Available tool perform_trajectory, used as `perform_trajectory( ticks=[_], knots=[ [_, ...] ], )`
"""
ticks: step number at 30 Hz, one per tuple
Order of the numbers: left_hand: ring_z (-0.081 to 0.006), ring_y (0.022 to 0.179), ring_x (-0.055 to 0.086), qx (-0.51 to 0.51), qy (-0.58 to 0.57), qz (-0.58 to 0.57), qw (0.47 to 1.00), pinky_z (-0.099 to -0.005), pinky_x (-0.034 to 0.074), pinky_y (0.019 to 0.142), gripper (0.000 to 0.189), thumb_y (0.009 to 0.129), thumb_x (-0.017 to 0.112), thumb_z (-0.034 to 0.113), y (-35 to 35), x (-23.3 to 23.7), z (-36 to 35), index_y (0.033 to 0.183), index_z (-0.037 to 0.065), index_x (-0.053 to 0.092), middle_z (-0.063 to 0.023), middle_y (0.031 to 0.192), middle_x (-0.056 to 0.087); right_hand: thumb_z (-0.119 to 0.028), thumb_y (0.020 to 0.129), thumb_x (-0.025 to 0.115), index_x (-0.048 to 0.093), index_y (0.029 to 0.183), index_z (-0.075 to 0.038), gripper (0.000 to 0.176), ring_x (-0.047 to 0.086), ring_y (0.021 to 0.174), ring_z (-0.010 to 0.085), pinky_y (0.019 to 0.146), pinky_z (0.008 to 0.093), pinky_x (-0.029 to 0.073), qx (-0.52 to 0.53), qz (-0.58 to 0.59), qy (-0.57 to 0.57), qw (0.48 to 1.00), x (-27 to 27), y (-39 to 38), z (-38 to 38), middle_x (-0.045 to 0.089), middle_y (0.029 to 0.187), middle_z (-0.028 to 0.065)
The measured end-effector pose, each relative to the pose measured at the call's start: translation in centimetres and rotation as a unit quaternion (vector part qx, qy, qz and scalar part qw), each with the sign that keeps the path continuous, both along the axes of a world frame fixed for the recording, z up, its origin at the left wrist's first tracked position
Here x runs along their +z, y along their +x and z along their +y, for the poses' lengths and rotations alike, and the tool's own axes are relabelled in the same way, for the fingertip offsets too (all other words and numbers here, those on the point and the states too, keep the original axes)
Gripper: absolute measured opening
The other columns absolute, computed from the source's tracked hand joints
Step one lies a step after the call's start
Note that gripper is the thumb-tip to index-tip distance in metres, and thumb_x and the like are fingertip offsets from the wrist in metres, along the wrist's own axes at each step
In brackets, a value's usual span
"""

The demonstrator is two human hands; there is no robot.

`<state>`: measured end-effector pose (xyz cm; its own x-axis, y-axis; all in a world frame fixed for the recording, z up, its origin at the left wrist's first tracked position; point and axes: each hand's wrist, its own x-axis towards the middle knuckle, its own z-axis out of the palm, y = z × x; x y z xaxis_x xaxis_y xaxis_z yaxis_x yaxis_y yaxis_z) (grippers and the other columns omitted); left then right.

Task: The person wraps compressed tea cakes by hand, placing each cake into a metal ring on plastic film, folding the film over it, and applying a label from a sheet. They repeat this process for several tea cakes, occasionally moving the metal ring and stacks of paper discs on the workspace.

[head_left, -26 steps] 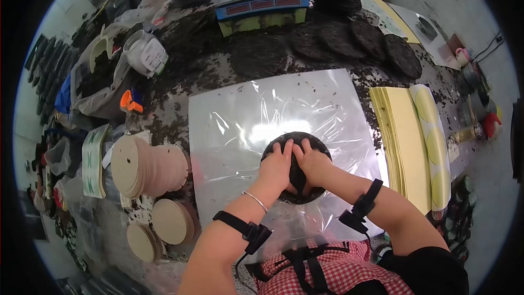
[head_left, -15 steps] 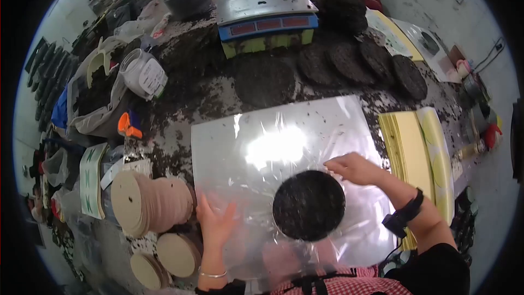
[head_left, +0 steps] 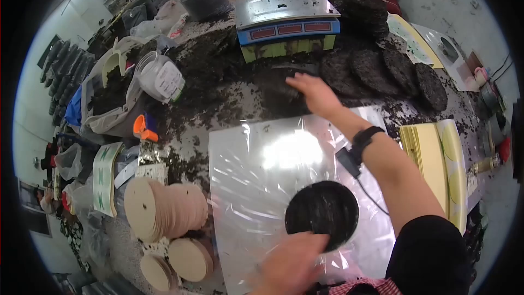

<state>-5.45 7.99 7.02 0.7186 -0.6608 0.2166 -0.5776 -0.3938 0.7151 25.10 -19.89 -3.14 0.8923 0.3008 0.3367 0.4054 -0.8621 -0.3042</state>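
My right hand [head_left: 314, 93] reaches to the far side of the table. Its fingers close over the right edge of a dark, crumbly round cake [head_left: 270, 86], which looks slightly smeared; the grip underneath is hidden. Closer to me, a shallow round black dish [head_left: 322, 213] lies on a clear, shiny plastic sheet [head_left: 245, 169]. Motion blurs my left hand [head_left: 295, 262] at the dish's near edge, so its fingers cannot be made out.
Beyond the cake stands a scale [head_left: 286, 8]; more dark cakes [head_left: 376, 74] overlap to its right. Beige discs [head_left: 166, 207] are stacked at left, near an orange scoop [head_left: 144, 127] and plastic jar [head_left: 159, 79]. Yellow sheets [head_left: 423, 155] lie right of the plastic.
My right hand has moved from beside the black dish to the dark cake near the scale. My left hand has swung right to the dish's near edge. The view has shifted slightly.
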Motion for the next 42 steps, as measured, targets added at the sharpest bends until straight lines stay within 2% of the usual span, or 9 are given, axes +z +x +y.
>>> perform_trajectory(
  ticks=[5, 9, 11, 13, 17, 23, 31, 36, 42],
  knots=[
    [-0.027, 0.147, 0.037, -0.16, 0.078, 0.014, 0.984, -0.0446, 0.024, 0.122, 0.07, 0.094, 0.063, 0.045, -10.2, -14.6, -4.6, 0.146, 0.001, 0.048, -0.0147, 0.153, 0.047, 0.01, 0.076, 0.062, 0.06, 0.14, -0.022, 0.071, 0.049, 0.136, 0.0385, 0.114, 0.0539, 0.036, 0.067, -0.21, 0.03, 0.975, 12.3, -14.4, 0.9, 0.055, 0.145, 0.0145],
    [-0.0271, 0.137, 0.051, -0.189, 0.136, -0.061, 0.971, -0.0398, 0.037, 0.115, 0.064, 0.092, 0.069, 0.032, -11.3, -6.9, -3.2, 0.144, 0.0, 0.051, -0.0175, 0.146, 0.054, -0.006, 0.075, 0.065, 0.065, 0.134, -0.021, 0.061, 0.047, 0.137, 0.0396, 0.114, 0.0587, 0.035, 0.095, -0.176, -0.004, 0.98, 10.7, -30.7, 3.2, 0.054, 0.146, 0.0165],
    [-0.0282, 0.118, 0.066, -0.149, -0.029, 0.387, 0.909, -0.0376, 0.047, 0.106, 0.05, 0.094, 0.069, 0.027, -11.1, -0.8, -0.8, 0.137, 0.002, 0.058, -0.017, 0.13, 0.066, -0.003, 0.076, 0.062, 0.065, 0.135, -0.022, 0.062, 0.045, 0.14, 0.0363, 0.12, 0.0531, 0.029, 0.067, -0.071, -0.047, 0.994, 5.8, -36.5, 4.3, 0.053, 0.147, 0.0138],
    [-0.029, 0.099, 0.073, 0.026, -0.132, 0.221, 0.966, -0.0369, 0.052, 0.096, 0.036, 0.096, 0.066, 0.02, -11.2, 0.1, 1.8, 0.127, 0.003, 0.065, -0.0156, 0.116, 0.072, -0.001, 0.078, 0.061, 0.063, 0.137, -0.023, 0.063, 0.044, 0.142, 0.0344, 0.121, 0.0522, 0.028, 0.055, 0.051, -0.002, 0.997, 1.6, -38.4, 3.9, 0.053, 0.148, 0.0128],
    [-0.0301, 0.1, 0.069, 0.195, -0.117, 0.033, 0.973, -0.0384, 0.052, 0.094, 0.032, 0.095, 0.063, 0.011, -4.9, 1.7, 3.4, 0.125, 0.003, 0.066, -0.0159, 0.113, 0.071, -0.003, 0.08, 0.062, 0.057, 0.143, -0.026, 0.067, 0.04, 0.145, 0.0323, 0.121, 0.0523, 0.028, 0.059, 0.026, -0.039, 0.997, 3.5, -38.5, 3.4, 0.048, 0.152, 0.0122],
    [-0.039, 0.147, 0.029, -0.039, 0.18, -0.239, 0.953, -0.0558, 0.021, 0.121, 0.067, 0.097, 0.06, 0.038, 2.6, -5.6, -5.6, 0.156, 0.017, 0.037, -0.0175, 0.162, 0.031, -0.031, 0.082, 0.066, 0.052, 0.146, -0.02, 0.066, 0.039, 0.143, 0.0416, 0.121, 0.0531, 0.026, 0.141, 0.139, -0.063, 0.978, 4.5, -37.4, 2.7, 0.046, 0.153, 0.0153],
    [-0.0379, 0.153, 0.017, -0.03, 0.21, -0.149, 0.966, -0.0609, 0.009, 0.122, 0.083, 0.095, 0.058, 0.053, 3.4, -7.9, -6.0, 0.162, 0.018, 0.024, -0.0205, 0.164, 0.021, -0.017, 0.083, 0.075, 0.07, 0.114, -0.006, 0.033, 0.065, 0.106, 0.0359, 0.091, 0.0445, 0.053, 0.05, 0.042, 0.242, 0.968, 5.3, -35.9, 1.9, 0.067, 0.111, 0.017],
    [-0.0441, 0.144, 0.029, 0.047, 0.069, -0.043, 0.996, -0.0525, 0.03, 0.12, 0.134, 0.061, 0.094, 0.038, 3.7, -8.7, -5.7, 0.16, 0.008, 0.009, -0.0231, 0.157, 0.023, -0.007, 0.08, 0.071, 0.072, 0.096, -0.008, 0.017, 0.066, 0.085, 0.0282, 0.071, 0.0387, 0.055, -0.078, 0.003, 0.183, 0.98, 5.7, -27.9, 4.1, 0.064, 0.089, 0.0084],
    [-0.044, 0.144, 0.029, 0.051, 0.002, -0.011, 0.999, -0.0477, 0.034, 0.118, 0.139, 0.059, 0.095, 0.032, 4.0, -8.4, -5.4, 0.16, 0.008, 0.003, -0.0222, 0.157, 0.024, -0.011, 0.08, 0.067, 0.066, 0.086, -0.007, 0.008, 0.066, 0.085, 0.0283, 0.071, 0.0405, 0.055, 0.021, 0.072, 0.025, 0.997, 1.8, -24.2, 3.5, 0.061, 0.087, 0.0084]
  ],
)
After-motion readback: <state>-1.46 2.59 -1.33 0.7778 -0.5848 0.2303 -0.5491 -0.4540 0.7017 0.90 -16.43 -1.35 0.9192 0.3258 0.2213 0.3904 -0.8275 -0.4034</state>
